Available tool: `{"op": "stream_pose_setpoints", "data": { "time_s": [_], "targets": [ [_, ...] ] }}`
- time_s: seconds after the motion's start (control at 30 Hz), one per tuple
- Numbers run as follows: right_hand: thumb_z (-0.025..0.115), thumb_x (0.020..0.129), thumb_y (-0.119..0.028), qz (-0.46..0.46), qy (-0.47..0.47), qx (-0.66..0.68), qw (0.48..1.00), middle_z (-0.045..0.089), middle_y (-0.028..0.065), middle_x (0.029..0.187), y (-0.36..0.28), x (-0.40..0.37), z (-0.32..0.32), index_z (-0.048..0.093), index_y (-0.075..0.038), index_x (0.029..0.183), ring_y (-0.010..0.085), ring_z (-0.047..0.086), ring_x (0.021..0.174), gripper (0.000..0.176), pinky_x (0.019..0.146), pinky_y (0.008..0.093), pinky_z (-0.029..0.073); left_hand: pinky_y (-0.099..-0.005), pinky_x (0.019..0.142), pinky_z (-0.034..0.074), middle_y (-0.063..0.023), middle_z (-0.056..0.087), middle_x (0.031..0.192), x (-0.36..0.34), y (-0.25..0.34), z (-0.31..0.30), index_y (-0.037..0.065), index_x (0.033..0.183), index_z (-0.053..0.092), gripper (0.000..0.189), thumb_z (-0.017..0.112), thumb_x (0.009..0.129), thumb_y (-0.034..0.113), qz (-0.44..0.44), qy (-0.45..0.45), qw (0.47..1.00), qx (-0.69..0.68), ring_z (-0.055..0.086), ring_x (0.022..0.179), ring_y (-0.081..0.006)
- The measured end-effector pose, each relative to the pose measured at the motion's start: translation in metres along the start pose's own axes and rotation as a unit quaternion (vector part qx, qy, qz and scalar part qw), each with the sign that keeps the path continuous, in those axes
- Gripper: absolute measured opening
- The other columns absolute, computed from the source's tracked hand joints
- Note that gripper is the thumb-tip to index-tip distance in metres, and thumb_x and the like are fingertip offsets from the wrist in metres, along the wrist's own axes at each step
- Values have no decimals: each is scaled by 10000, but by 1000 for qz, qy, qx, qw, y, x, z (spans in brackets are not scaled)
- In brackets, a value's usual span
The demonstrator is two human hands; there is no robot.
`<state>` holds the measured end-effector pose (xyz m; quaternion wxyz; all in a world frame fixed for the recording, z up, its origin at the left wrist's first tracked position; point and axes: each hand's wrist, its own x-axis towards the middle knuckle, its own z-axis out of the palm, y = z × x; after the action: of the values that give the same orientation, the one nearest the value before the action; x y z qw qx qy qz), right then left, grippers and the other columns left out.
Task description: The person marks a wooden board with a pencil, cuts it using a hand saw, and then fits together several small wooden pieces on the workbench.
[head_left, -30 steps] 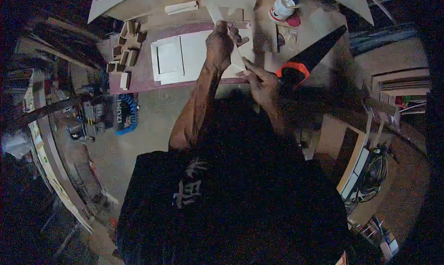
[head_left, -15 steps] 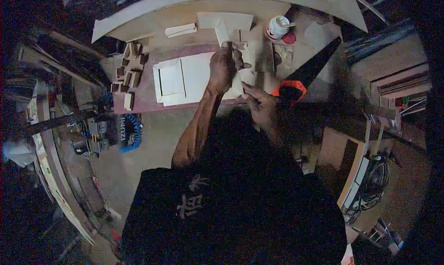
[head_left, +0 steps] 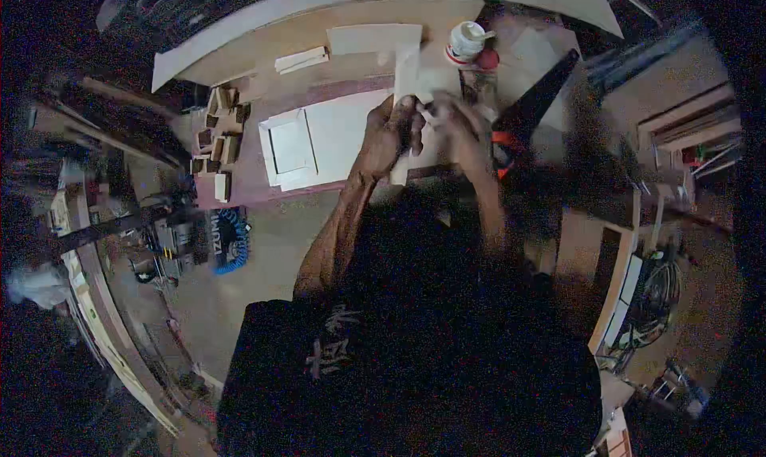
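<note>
My left hand (head_left: 388, 136) is closed around a pale, narrow strip (head_left: 406, 70), which stands out above and below the fist. Just right of it, my right hand (head_left: 453, 120) is smeared by motion, its fingertips near the strip; what it holds, if anything, cannot be made out. A white board with a rectangular frame (head_left: 291, 150) lies on the bench to the left of my hands. Beyond them is a white jar (head_left: 467, 40) with a pale stick at its mouth. A saw with an orange handle (head_left: 504, 152) lies to the right.
Small wooden blocks (head_left: 230, 148) are grouped at the bench's left end. Two pale strips (head_left: 302, 59) and a pale panel (head_left: 375, 39) are at the back. A long curved board (head_left: 263, 22) runs along the far edge. Coiled cables (head_left: 661, 293) are at the lower right.
The strip has turned more upright in my left hand. My right hand has moved up from the strip's lower end to beside my left fingers. The view has shifted slightly.
</note>
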<state>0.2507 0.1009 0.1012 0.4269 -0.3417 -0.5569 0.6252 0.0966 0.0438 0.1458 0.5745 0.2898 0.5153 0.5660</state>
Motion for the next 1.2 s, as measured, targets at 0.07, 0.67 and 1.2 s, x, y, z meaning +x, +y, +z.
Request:
{"op": "stream_pose_setpoints", "data": {
  "time_s": [0.07,0.67,1.2],
  "targets": [
    [639,931,-230,-51,41,-89,994,672,69,1053,-28,13,13,650,-20,1177,139,618,918,323,810,296,505,-291,474,450,-32,534,678,-5,-1,5,34,993,569,351,495,1019,377,-27,-38,999,5,496,503,-135],
    [732,862,-221,-21,135,-24,990,601,14,894,15,66,-45,668,-42,986,96,533,735,227,597,239,440,-292,779,583,-111,703,1011,-38,16,-22,-55,1194,588,300,639,918,53,-91,-111,983,113,683,911,-184],
    [616,954,-316,154,231,127,952,508,-20,668,107,61,-95,668,-56,980,87,477,507,266,427,233,361,-286,717,529,-93,658,820,-58,-19,-3,-8,1323,543,434,661,913,71,67,71,992,86,671,775,-159]
  ]
}}
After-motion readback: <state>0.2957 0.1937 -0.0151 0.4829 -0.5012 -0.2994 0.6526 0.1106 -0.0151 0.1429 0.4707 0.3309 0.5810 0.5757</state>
